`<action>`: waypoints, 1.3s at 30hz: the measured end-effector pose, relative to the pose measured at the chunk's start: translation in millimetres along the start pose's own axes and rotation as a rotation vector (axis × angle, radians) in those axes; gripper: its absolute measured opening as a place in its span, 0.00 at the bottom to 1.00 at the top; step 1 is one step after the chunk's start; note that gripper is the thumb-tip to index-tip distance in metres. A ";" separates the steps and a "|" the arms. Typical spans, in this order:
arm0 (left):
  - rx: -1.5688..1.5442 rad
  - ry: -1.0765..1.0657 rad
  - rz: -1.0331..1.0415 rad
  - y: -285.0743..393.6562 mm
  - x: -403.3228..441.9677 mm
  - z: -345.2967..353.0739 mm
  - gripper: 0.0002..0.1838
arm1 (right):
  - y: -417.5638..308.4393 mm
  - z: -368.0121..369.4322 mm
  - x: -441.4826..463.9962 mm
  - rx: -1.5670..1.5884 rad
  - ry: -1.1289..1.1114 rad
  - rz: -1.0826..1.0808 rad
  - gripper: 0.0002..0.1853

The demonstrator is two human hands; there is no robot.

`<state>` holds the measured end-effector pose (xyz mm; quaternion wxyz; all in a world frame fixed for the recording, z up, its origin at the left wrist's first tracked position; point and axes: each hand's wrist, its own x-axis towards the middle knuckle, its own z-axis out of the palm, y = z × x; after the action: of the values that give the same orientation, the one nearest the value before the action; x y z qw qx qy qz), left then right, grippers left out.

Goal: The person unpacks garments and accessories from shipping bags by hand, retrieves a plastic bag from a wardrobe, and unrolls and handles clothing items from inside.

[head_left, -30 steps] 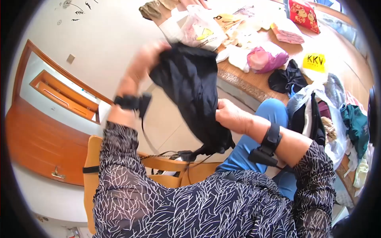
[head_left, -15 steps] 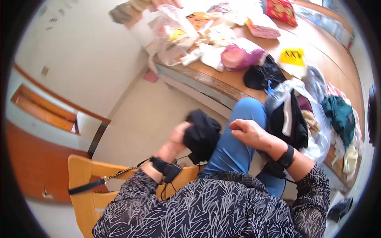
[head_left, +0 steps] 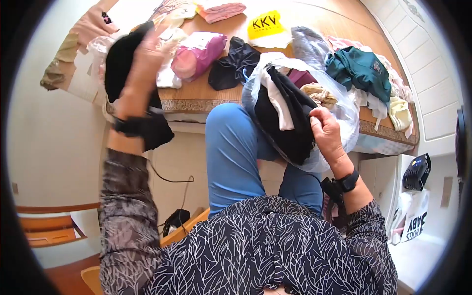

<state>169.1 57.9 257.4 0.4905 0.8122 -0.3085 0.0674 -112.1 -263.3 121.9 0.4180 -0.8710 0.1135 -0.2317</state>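
Observation:
My left hand (head_left: 145, 64), blurred by motion, is raised at the upper left with a black cloth (head_left: 120, 61) that hangs past my wrist. Its fingers are wrapped round the cloth. At the right, my right hand (head_left: 326, 132) pinches the edge of black clothing (head_left: 280, 115) inside a clear plastic bag (head_left: 346, 115). White, maroon and beige pieces (head_left: 318, 94) also show in that bag, beside my knee. Another black garment (head_left: 234, 64) lies on the table behind the bag.
On the wooden table (head_left: 314, 14) are a purple bag (head_left: 199, 55), a yellow KKV bag (head_left: 268, 28), a grey bundle (head_left: 309, 46), a green garment (head_left: 359, 71) and pale clothes (head_left: 400, 114). A black device (head_left: 417, 172) is at the right. A cable hangs near my left forearm.
My view has turned toward the right. My left hand has lifted the black cloth from beside my lap to the table's left part. My right hand has taken hold of black clothing in the bag.

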 end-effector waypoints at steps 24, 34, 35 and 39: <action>0.391 -0.673 0.439 66.5 -115.4 199.7 0.20 | 110.7 -18.7 46.4 0.456 0.039 0.373 0.22; 0.428 -0.651 0.454 66.7 -122.0 205.3 0.17 | 132.7 -9.5 58.2 0.539 -0.255 0.769 0.24; 0.425 -0.655 0.450 66.8 -121.7 204.6 0.17 | 163.4 1.6 58.0 0.673 -0.088 0.821 0.19; 0.440 -0.677 0.430 68.1 -117.1 203.9 0.14 | 152.6 -6.9 56.0 0.482 0.005 0.508 0.23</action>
<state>-2.7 -84.5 156.6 0.1525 0.7909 -0.5914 -0.0377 -67.6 -385.3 23.8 0.6556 -0.6907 0.2699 -0.1426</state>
